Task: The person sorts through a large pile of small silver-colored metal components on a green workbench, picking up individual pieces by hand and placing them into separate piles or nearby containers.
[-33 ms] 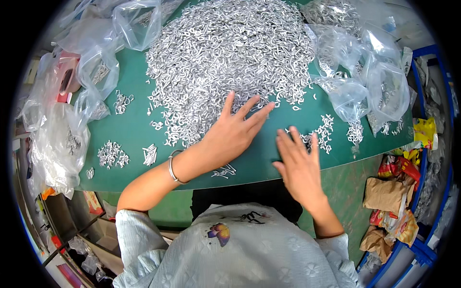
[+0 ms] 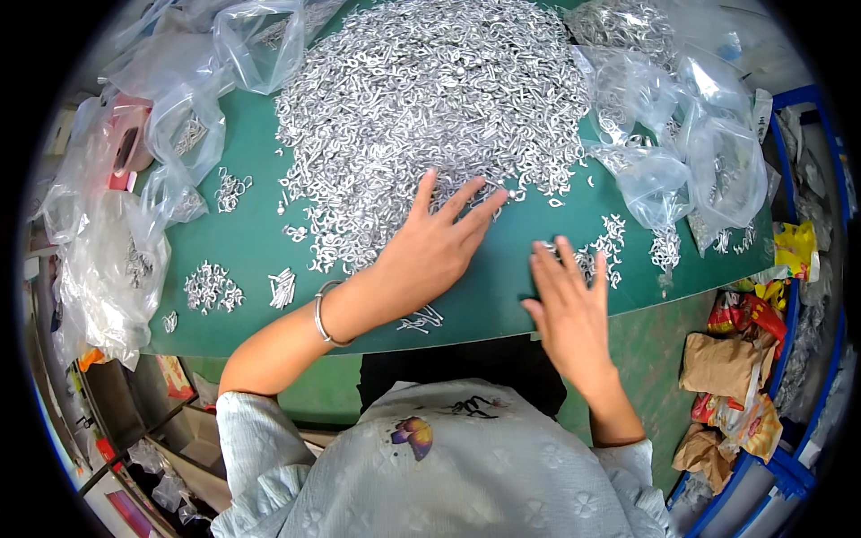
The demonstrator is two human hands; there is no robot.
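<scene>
A large heap of small silvery metal hooks and rings (image 2: 430, 99) covers the far middle of the green table (image 2: 251, 260). My left hand (image 2: 439, 229) lies over the heap's near edge, fingers spread, its fingertips among the pieces. Nothing shows in its grip. Over the table to the right, my right hand (image 2: 569, 305) has its fingers stretched out beside a small pile of curved metal pieces (image 2: 605, 247); its fingertips cover part of that pile. Near my left forearm lie a few straight pins (image 2: 421, 318).
At left are a pile of curved pieces (image 2: 213, 287), a bundle of pins (image 2: 282, 288) and a few rings (image 2: 231, 190). Clear plastic bags (image 2: 103, 287) hang over the left edge; more bags (image 2: 650, 184) with metal parts lie at right. A blue shelf (image 2: 780, 359) holds packets.
My right hand has shifted slightly to the right, nearer the small pile. My left hand stays almost where it was on the heap.
</scene>
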